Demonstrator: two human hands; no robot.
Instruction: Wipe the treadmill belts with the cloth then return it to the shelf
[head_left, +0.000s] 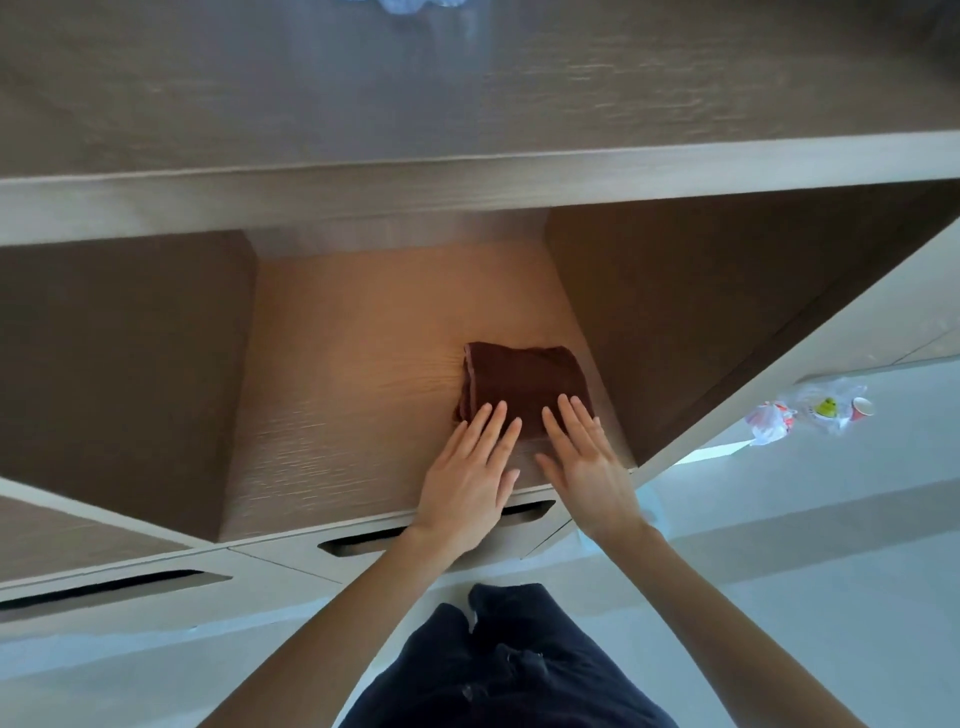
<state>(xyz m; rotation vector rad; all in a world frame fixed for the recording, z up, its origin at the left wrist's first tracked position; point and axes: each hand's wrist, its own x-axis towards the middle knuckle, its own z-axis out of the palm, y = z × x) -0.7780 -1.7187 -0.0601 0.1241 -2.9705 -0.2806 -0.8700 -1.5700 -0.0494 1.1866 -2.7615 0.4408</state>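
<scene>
Pressing the folded cloth (524, 379) onto the shelf (363, 364) beneath the fingertips: left hand (467, 467) and right hand (587, 462) flat, fingers straight, gripping nothing. Likely near the end; only pulling away left. No treadmill visible.

Two pale drawer fronts run along the lower left: the left drawer (218, 584) and the middle drawer (291, 558), each with a dark slot handle cut into it, one at the left (104, 590) and one in the middle (358, 543). Beyond them lies a pale, glossy floor (779, 571). On the floor at the far right sits a small heap of litter: a white plastic bag (769, 423) with orange print, touching a clear bag (810, 402) that holds something yellow-green (827, 406), and a red paper cup (862, 408) tipped on its side just beside them. Dark trousers (509, 670) fill the bottom centre. A crumpled bluish-white thing (410, 4) is cut off by the top edge.
</scene>
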